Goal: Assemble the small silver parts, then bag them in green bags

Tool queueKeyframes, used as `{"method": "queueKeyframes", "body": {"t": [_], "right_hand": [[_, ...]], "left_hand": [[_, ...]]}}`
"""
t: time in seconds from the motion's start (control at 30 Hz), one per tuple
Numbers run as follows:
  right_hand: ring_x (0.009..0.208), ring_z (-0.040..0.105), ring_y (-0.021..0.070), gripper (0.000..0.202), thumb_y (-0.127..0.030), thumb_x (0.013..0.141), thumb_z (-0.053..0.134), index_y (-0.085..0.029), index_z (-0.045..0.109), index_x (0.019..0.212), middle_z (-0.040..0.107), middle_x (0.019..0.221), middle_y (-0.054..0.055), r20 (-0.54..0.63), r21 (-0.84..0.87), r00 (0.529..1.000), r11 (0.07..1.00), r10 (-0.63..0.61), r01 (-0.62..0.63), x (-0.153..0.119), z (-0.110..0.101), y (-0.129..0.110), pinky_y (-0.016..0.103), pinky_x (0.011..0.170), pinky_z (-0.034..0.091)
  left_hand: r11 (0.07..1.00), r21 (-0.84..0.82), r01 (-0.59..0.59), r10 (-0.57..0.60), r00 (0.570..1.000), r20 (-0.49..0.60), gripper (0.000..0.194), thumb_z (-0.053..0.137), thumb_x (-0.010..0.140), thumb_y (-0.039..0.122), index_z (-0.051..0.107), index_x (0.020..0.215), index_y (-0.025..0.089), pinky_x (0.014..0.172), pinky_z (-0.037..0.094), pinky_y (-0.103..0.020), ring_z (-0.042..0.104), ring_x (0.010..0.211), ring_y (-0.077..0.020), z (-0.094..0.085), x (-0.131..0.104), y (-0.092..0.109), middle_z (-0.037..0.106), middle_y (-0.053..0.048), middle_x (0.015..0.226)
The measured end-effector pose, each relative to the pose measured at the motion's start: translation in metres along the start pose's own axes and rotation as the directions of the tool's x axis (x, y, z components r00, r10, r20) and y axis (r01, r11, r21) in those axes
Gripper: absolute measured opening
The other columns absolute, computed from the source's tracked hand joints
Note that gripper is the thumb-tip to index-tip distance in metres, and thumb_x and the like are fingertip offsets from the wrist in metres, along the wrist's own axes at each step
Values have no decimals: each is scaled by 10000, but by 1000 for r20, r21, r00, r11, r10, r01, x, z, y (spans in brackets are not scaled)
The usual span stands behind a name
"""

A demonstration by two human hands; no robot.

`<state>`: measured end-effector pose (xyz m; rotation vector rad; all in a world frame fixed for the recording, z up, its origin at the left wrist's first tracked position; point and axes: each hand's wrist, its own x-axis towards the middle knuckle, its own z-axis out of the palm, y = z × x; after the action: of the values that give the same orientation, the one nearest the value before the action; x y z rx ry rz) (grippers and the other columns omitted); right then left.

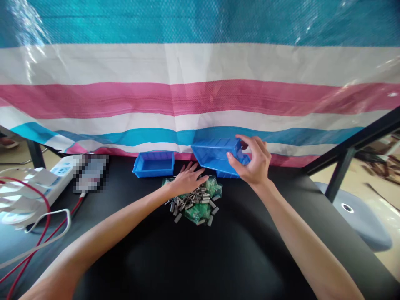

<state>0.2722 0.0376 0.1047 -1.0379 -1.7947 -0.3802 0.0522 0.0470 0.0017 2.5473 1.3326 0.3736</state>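
fingers of right hand (258, 163) grip tilted blue plastic bin (208, 155) by its end, just behind pile. left hand (187, 180) open, spread on small grey metallic cylinders (215, 211) and crinkled green plastic packets (197, 212). risk: one-end grip slips, bin knocks cylinders loose.

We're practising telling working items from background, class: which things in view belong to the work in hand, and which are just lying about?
Likely in the work:
tilted blue bin, in the right hand
metal pieces and green plastic, by the left hand
upright blue bin on the left

Apparently just lying about:
white power strip
red cable
grey stool
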Motion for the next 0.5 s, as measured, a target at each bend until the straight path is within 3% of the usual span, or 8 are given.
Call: {"method": "queueKeyframes", "body": {"t": [0.23,0.37,0.5], "right_hand": [[839,578,257,533,-463,766,607,-164,557,1204,620,917,86,23,-22,980,980,-197,198,-10,16,-2,403,790,415],[838,589,247,489,-450,811,581,-147,563,1194,632,916,91,60,-11,992,993,-115,116,-9,31,-6,401,797,426],[787,603,213,405,-418,858,548,-141,585,1151,651,908,85,143,67,986,993,89,-99,-7,50,-8,369,784,458]], "left_hand": [[964,2,-267,266,960,89,501,309,977,511,371,1433,312,1158,191,-529,258,1431,-267,0,-2,7,356,-44,1520],[943,25,-332,329,940,89,471,333,983,476,421,1406,288,1143,227,-532,305,1414,-267,0,-7,12,427,-59,1476],[932,32,-362,358,929,88,471,357,982,455,426,1404,256,1139,275,-480,348,1395,-249,-5,-15,17,451,-75,1459]]}}
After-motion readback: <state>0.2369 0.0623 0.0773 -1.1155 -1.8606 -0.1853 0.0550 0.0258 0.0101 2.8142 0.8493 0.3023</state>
